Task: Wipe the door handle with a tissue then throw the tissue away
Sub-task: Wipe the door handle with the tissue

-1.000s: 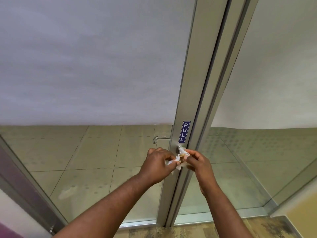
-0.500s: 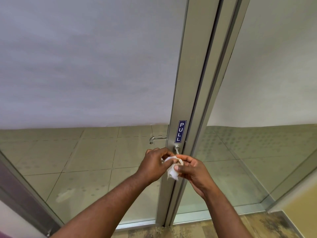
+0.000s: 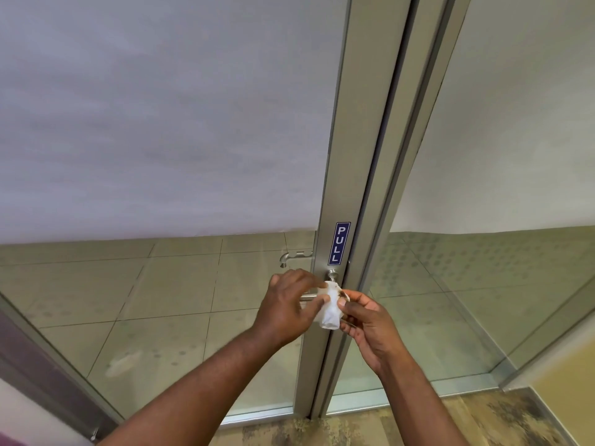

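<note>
White tissue (image 3: 329, 309) pinched btwn left hand (image 3: 286, 305) & right hand (image 3: 367, 323), fingers curled on it. Held just near of door handle (image 3: 332, 275).

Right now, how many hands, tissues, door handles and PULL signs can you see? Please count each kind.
Hands: 2, left hand and right hand
Tissue: 1, held by both hands
Door handles: 2, near handle and far handle behind the glass
PULL sign: 1
Total: 6

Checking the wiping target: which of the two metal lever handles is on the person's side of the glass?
The lower silver lever handle behind the left hand; the upper lever shows through the glass.
</note>
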Available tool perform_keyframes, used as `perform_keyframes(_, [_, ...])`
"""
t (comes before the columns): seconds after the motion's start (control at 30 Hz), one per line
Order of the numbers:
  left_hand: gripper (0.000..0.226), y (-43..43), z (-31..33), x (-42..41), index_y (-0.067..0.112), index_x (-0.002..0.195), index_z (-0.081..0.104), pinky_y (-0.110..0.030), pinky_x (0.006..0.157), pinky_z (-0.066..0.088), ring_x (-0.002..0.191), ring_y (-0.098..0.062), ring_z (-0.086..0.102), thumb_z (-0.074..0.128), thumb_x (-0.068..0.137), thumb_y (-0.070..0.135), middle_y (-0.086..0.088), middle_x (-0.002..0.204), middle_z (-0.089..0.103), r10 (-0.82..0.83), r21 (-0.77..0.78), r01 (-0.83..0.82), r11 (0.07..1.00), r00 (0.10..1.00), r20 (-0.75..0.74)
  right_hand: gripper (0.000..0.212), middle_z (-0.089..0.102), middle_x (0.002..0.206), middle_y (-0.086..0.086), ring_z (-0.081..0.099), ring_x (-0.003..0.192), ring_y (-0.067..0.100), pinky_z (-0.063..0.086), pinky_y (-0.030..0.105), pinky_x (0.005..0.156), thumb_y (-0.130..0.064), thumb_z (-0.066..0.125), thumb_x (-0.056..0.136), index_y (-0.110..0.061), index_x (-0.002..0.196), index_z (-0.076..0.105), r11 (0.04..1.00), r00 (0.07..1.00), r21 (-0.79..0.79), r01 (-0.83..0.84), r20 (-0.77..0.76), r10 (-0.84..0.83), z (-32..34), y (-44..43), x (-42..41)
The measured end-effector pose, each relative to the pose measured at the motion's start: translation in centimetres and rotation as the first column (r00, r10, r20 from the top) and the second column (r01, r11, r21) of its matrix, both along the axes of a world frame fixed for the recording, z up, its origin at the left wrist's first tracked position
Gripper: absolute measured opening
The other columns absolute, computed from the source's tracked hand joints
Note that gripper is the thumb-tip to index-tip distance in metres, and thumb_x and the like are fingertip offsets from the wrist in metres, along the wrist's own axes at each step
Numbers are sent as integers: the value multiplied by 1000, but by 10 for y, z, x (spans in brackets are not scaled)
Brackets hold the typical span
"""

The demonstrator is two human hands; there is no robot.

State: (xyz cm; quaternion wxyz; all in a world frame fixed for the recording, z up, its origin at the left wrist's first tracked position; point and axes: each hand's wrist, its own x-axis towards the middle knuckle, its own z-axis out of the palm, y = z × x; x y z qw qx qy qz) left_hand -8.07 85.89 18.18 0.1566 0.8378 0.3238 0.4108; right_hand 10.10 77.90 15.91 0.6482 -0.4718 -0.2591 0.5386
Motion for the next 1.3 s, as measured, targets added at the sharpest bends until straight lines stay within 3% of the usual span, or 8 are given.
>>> perform_keyframes(0.2, [56,1,-9,4,41,132,64,-22,85,34,103,10,32,56,84,69,21,117,66,-18,-103,3,995,988,-153,66,71,125,21,70,107,33,61,38,83,-3,84,65,-7,129,67,992,981,76,-96,-163,107,-7,3,5])
perform_keyframes(0.3, [59,8,-9,-1,42,136,61,-23,87,34,104,3,32,55,85,70,16,121,68,-79,-88,60,994,971,-225,48,72,118,27,72,101,35,62,41,83,-2,81,70,0,118,72,994,986,36,-104,-130,108,-11,2,7])
perform_keyframes(0.43, [42,26,21,-8,19,124,70,-35,91,42,114,-12,57,60,94,46,1,119,72,-19,219,36,975,996,-83,23,76,94,21,76,78,28,62,35,64,10,69,80,5,103,73,981,966,-56,186,-169,-193,-18,9,14])
perform_keyframes(0.63, [35,79,94,-16,9,125,67,-46,109,38,137,-32,51,61,97,30,-13,142,59,86,594,-88,800,996,31,24,78,102,10,74,96,26,59,40,90,2,69,86,-13,102,76,841,831,-39,540,183,-525,-28,35,25])
perform_keyframes(0.8, [40,119,138,-20,10,134,60,-48,122,26,148,-33,38,59,100,32,-17,155,47,173,688,-121,715,985,-7,26,77,108,2,72,96,5,54,10,82,-6,72,90,-18,112,75,843,703,139,520,491,-514,-30,63,6])
perform_keyframes(1.1, [45,158,144,-21,8,140,54,-46,129,12,152,-35,28,57,101,32,-22,159,40,219,742,-80,665,972,-91,23,68,115,1,65,101,19,52,28,81,-10,63,89,-13,109,75,937,126,296,184,939,-321,-56,88,-3])
perform_keyframes(1.2, [47,162,142,-20,8,140,54,-47,129,13,152,-35,27,56,102,34,-22,158,40,227,755,-99,649,972,-68,21,67,112,2,65,95,18,51,27,80,-13,61,91,-13,108,74,924,201,289,250,918,-342,-60,89,3])
perform_keyframes(1.3, [48,163,141,-20,6,141,54,-48,129,14,151,-36,29,56,102,35,-23,158,41,229,767,-101,634,972,-62,14,71,100,1,68,90,21,51,28,79,-13,64,94,-15,101,77,887,454,216,409,795,-403,-62,90,6])
